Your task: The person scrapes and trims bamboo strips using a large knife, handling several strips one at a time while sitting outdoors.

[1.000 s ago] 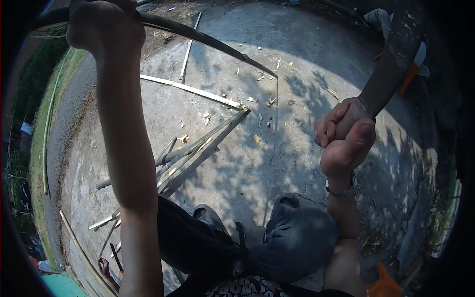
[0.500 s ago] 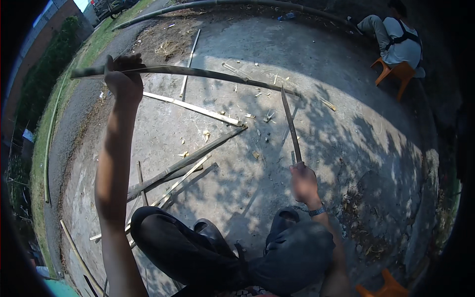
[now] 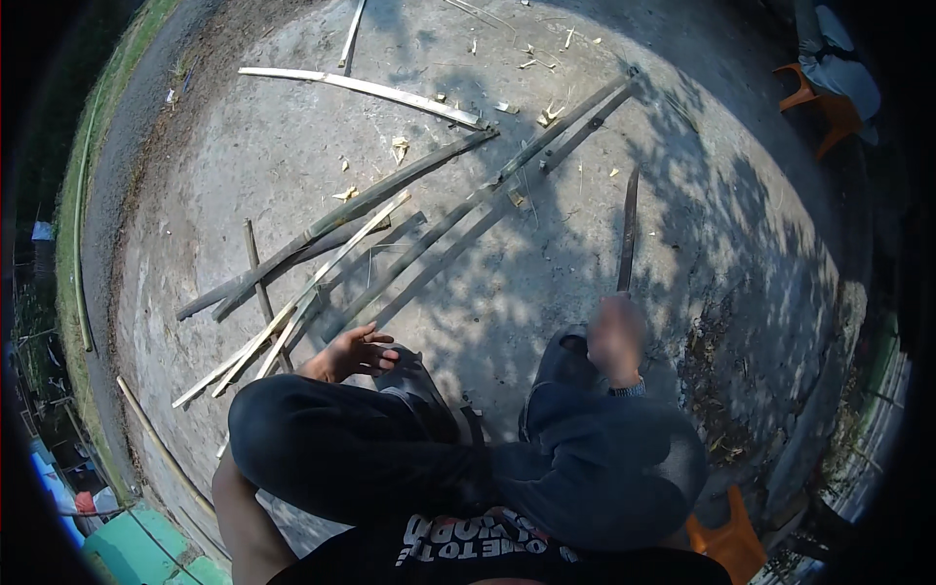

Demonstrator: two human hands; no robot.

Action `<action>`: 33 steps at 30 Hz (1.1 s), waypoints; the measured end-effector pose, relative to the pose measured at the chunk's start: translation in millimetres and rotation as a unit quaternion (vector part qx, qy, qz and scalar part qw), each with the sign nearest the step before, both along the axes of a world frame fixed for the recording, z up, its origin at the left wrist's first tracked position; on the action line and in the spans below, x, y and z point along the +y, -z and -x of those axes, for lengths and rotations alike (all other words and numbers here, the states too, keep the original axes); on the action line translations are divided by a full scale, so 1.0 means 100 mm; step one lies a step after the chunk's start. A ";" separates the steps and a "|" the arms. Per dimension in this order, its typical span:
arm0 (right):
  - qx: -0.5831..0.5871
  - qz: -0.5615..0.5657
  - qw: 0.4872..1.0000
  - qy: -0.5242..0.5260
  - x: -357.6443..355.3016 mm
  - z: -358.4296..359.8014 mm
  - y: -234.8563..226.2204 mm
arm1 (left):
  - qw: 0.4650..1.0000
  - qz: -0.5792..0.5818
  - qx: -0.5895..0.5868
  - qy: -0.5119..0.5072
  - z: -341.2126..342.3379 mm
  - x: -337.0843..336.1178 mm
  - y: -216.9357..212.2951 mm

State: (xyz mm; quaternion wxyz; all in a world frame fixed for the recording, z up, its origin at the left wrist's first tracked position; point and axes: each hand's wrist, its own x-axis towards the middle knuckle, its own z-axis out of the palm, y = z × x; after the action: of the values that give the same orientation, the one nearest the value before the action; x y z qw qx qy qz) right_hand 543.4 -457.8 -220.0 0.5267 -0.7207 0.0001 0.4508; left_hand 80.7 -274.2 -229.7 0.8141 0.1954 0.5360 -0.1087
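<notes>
My right hand is closed around the handle of a machete, its dark blade pointing away from me above the concrete. Beside my left knee my left hand is empty, with its fingers loosely apart. Just beyond those fingers is the near end of a long dark green bamboo strip, which looks blurred there. The strip slants off to the far right with its shadow alongside. To its left lie another dark bamboo length and several pale split strips in an overlapping pile.
A pale bamboo strip lies farther off among yellowish chips. Behind my right leg stands an orange stool. A person sits on another orange stool at the far right. A long green pole borders the grass at left.
My left hand has let go of the dark bamboo strip and come back beside my knee. The strip now slants across the ground ahead. The machete has shifted right, and the view has tilted down.
</notes>
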 end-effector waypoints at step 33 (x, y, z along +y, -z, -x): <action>-0.044 -0.009 0.995 -0.089 0.00 0.47 0.09 | 0.639 -0.730 -0.239 -0.050 -4.06 3.02 -3.01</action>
State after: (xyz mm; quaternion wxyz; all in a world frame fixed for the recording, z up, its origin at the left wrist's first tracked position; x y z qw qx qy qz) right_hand 496.7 -458.1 -229.3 0.4904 -0.7324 -0.0910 0.4635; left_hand 486.3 27.6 71.1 0.5108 0.7182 0.2369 0.4088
